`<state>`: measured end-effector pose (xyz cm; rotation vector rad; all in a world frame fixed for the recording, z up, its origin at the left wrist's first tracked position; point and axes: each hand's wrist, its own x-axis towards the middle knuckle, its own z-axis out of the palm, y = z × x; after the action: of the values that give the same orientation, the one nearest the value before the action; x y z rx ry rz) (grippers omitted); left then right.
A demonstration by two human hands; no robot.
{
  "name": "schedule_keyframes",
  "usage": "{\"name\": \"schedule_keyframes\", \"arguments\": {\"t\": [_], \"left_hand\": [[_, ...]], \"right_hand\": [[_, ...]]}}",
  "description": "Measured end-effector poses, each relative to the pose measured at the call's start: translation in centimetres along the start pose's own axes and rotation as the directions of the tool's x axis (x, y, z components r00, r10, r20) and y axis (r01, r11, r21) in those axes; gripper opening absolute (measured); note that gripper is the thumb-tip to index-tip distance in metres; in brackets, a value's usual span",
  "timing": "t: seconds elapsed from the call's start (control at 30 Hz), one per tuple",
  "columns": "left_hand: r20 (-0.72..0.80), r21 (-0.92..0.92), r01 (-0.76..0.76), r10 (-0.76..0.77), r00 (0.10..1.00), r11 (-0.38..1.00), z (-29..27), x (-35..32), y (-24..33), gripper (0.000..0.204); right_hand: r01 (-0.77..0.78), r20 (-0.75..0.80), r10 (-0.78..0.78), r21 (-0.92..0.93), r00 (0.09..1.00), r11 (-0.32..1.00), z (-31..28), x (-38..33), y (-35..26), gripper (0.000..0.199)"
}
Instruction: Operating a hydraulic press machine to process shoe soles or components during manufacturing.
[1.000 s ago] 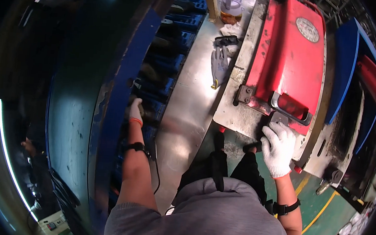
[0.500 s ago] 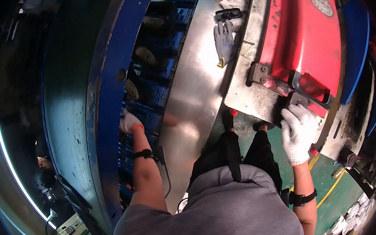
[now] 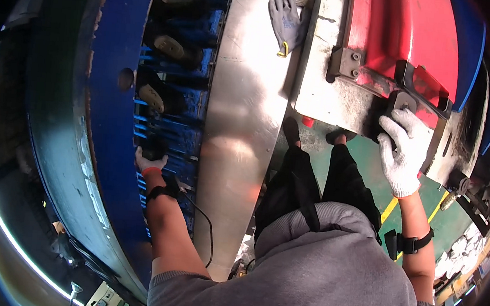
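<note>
Left hand (image 3: 150, 159) now reaches deeper into the blue slotted metal rack (image 3: 168, 129), grip unclear; gloved right hand (image 3: 402, 149) stays clamped on the black handle block (image 3: 400, 102).

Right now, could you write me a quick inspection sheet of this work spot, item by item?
Surface: curved bare metal panel, shiny, nothing on its middle.
Job's things: black block at the edge of the red machine part; dark shoe soles on the blue rack.
Clutter: spare grey glove lying at the panel's top edge.
Hands: left hand bare, reaching into the blue rack; right hand in a white glove, resting on the black block.
Cables: thin black cable hanging from the left wrist strap.
Surroundings: green floor with a yellow line; large blue-rimmed wheel on the left.
</note>
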<state>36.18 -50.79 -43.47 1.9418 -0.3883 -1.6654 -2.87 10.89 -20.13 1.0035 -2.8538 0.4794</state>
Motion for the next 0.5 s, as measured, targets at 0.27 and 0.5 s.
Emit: {"name": "schedule_keyframes", "arguments": {"t": [0.27,0.5], "left_hand": [[0.122,0.04,-0.174,0.168,0.978,0.984,-3.3,-9.5,-6.6,0.034],[0.545,0.003,0.008,-0.008,0.839,1.0,-1.1,-24.3,-13.3,0.058]], "right_hand": [[0.052,0.005,-0.052,-0.002,0.999,0.999,-0.2,0.3,-0.1,0.038],[0.05,-0.059,-0.037,0.238,0.998,0.97,-1.0,0.2,0.4,0.03]]}}
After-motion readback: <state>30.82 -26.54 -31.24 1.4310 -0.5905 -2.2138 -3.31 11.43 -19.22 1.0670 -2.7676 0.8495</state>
